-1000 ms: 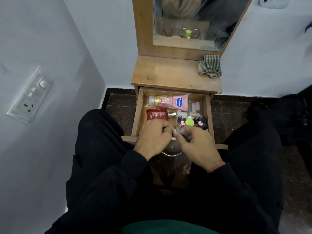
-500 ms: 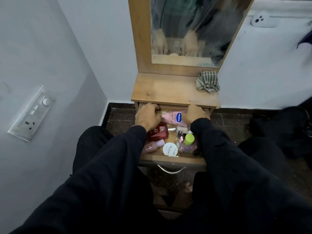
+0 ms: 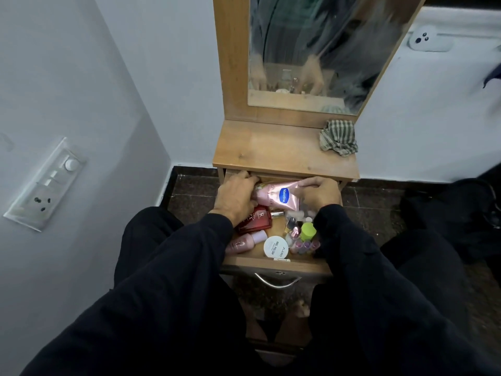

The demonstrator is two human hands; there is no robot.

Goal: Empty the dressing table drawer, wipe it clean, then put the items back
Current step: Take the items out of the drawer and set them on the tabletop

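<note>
Two hands are seen at the back of the open drawer (image 3: 273, 263), both closed on a pink lotion tube (image 3: 273, 195). The tube's left end is gripped by the left hand (image 3: 237, 198), fingers curled round it; the right end is gripped by the right hand (image 3: 318, 192), fingers curled over the top. The tube is held across the rear of the drawer, just under the worktop (image 3: 284, 150) edge. Nearer the front, a red box (image 3: 254, 221), a pink bottle (image 3: 245, 242), a white round jar (image 3: 276, 246), a green-capped bottle (image 3: 308, 231) and small lipsticks (image 3: 305, 246) are laid inside. A checked cloth (image 3: 338, 141) is placed on the worktop's right rear corner, below the mirror (image 3: 317, 50).
</note>
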